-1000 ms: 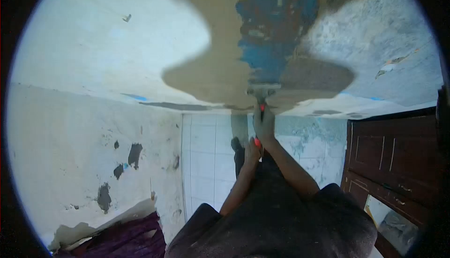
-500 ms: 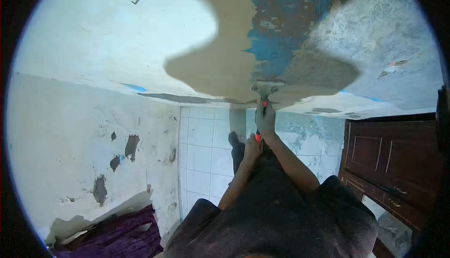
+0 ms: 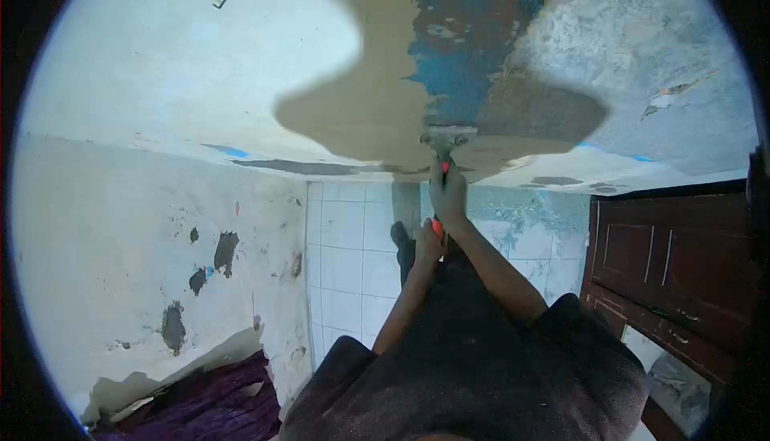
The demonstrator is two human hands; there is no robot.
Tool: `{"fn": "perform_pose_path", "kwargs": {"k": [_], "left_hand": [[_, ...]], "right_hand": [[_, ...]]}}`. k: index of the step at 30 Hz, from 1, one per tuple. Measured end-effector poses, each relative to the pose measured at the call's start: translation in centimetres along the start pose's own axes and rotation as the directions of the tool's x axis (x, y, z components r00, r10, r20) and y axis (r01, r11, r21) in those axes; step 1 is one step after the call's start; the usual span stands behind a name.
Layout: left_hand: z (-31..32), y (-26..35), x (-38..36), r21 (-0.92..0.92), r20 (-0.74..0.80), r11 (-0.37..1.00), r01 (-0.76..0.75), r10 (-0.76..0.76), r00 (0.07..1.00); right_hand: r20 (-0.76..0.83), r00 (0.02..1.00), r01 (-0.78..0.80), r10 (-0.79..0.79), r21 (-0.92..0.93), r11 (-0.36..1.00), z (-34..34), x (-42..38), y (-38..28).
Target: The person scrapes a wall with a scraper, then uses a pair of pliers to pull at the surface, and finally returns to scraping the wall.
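Observation:
Both hands grip one long-handled scraper (image 3: 448,135) with a wide metal blade and a black and red handle. Closed around the upper handle, just below the blade, is my right hand (image 3: 450,194). My left hand (image 3: 429,245) is wrapped around the handle's lower red end. The blade lies against the wall (image 3: 337,124), at the lower end of a bared blue patch (image 3: 453,80) with brownish marks. Pale paint borders that patch on the left and rough grey surface on the right. My shadow falls across this part of the wall.
A side wall (image 3: 96,224) with dark chipped spots stands at left, with purple cloth (image 3: 216,401) below it. White floor tiles (image 3: 341,224) carry pale debris (image 3: 521,212). Dark wooden cabinets (image 3: 690,256) stand at right. A small hook (image 3: 220,2) sticks out at upper left.
The scraper and both hands have shifted slightly left and up in the view. The blue patch has shifted left too, as the view moved a little. Both hands keep their grip.

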State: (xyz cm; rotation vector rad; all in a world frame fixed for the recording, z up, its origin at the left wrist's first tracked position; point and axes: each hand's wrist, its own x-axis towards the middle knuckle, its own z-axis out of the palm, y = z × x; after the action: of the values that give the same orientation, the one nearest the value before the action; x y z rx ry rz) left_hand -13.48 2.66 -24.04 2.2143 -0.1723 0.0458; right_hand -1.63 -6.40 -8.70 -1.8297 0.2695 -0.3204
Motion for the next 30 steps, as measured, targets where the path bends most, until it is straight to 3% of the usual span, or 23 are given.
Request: {"fn": "perform_pose_path", "kwargs": {"k": [2, 3, 4, 5, 6, 8, 9, 10, 12, 13, 14, 16, 17, 18, 20, 21, 24, 26, 30], "left_hand": [[6.0, -6.5, -0.9, -0.137, -0.268, 0.991, 0.002, -0.038, 0.963], [5.9, -6.8, -1.2, -0.134, -0.268, 0.991, 0.005, -0.041, 0.962], [5.8, -7.2, -0.7, -0.231, -0.145, 0.962, 0.142, -0.178, 0.973], [5.7, -7.8, 0.5, -0.307, -0.009, 0.91, 0.277, -0.294, 0.956], [3.1, -4.8, 0.0, -0.306, -0.006, 0.912, 0.274, -0.29, 0.957], [-2.3, 2.3, 4.8, -0.255, 0.171, 0.906, 0.339, -0.303, 0.938], [-2.9, 3.0, 5.5, -0.086, 0.096, 0.975, 0.204, -0.196, 0.976], [0.6, -0.4, 3.9, -0.09, 0.087, 0.977, 0.195, -0.187, 0.979], [6.7, -7.7, 0.9, -0.059, -0.157, 0.996, 0.063, -0.072, 0.985], [7.6, -10.0, -0.9, -0.042, -0.023, 0.997, 0.07, -0.071, 0.997], [5.6, -6.2, -3.6, -0.042, -0.022, 0.997, 0.066, -0.067, 0.997], [-0.2, 1.3, 0.3, 0.372, -0.005, 0.917, -0.142, 0.155, 0.988], [1.2, -0.6, 0.1, 0.41, 0.131, 0.905, -0.114, 0.065, 0.989], [0.8, 0.1, 0.0, 0.41, 0.14, 0.906, -0.109, 0.056, 0.989], [-0.3, 2.8, 0.8, 0.101, 0.07, 0.988, 0.12, -0.128, 0.989], [-0.2, 2.5, 1.0, 0.266, 0.031, 0.961, -0.079, 0.074, 0.997], [-0.2, 2.9, 1.8, 0.275, -0.099, 0.951, -0.144, 0.177, 0.979], [-0.4, 3.6, 2.5, 0.266, -0.084, 0.956, -0.12, 0.147, 0.986], [0.1, 4.2, 1.4, 0.235, -0.008, 0.972, 0.007, -0.006, 1.0]], "right_hand": [[-0.016, 1.0, 0.019, -0.019, 0.001, 1.0, -0.1, 0.0, -0.3], [-0.033, 0.999, 0.027, -0.026, 0.004, 1.0, -0.3, -0.3, -0.5], [-0.036, 0.999, 0.034, -0.034, 0.008, 0.999, 0.0, 0.0, -1.0], [-0.081, 0.993, 0.093, -0.081, 0.158, 0.983, 0.5, 0.8, -1.5], [-0.128, 0.986, 0.143, -0.109, 0.298, 0.944, 0.7, 1.0, -2.1], [-0.053, 0.996, 0.081, -0.071, 0.235, 0.969, -0.7, 1.4, -4.2], [0.017, 0.998, 0.055, -0.059, 0.174, 0.983, -1.0, 1.8, -5.1], [0.016, 0.997, 0.068, -0.072, 0.175, 0.982, -0.9, 1.9, -4.8], [-0.049, 0.987, 0.155, -0.153, 0.034, 0.987, -0.5, 1.0, -1.5], [-0.052, 0.998, 0.037, -0.031, 0.118, 0.992, -0.1, 0.2, 0.1], [-0.055, 0.998, 0.039, -0.032, 0.119, 0.992, 0.2, 0.3, 1.9], [-0.053, 0.998, -0.021, 0.031, 0.173, 0.985, 0.5, -0.1, 4.6], [-0.134, 0.986, 0.113, -0.098, 0.103, 0.988, -0.1, 0.0, 2.8], [-0.131, 0.988, 0.1, -0.086, 0.1, 0.99, 0.1, -0.3, 3.9], [-0.037, 0.999, 0.019, -0.015, 0.11, 0.994, 0.6, -0.3, 6.8], [-0.031, 0.999, 0.014, -0.01, 0.108, 0.994, 0.3, -0.5, 6.3], [-0.072, 0.995, 0.082, -0.07, 0.171, 0.982, 0.0, 0.7, 4.6], [0.004, 0.995, -0.098, 0.1, 0.241, 0.966, -0.3, 0.2, 4.5], [0.009, 0.999, -0.043, 0.042, 0.198, 0.979, -0.9, -0.1, 4.9]]}}
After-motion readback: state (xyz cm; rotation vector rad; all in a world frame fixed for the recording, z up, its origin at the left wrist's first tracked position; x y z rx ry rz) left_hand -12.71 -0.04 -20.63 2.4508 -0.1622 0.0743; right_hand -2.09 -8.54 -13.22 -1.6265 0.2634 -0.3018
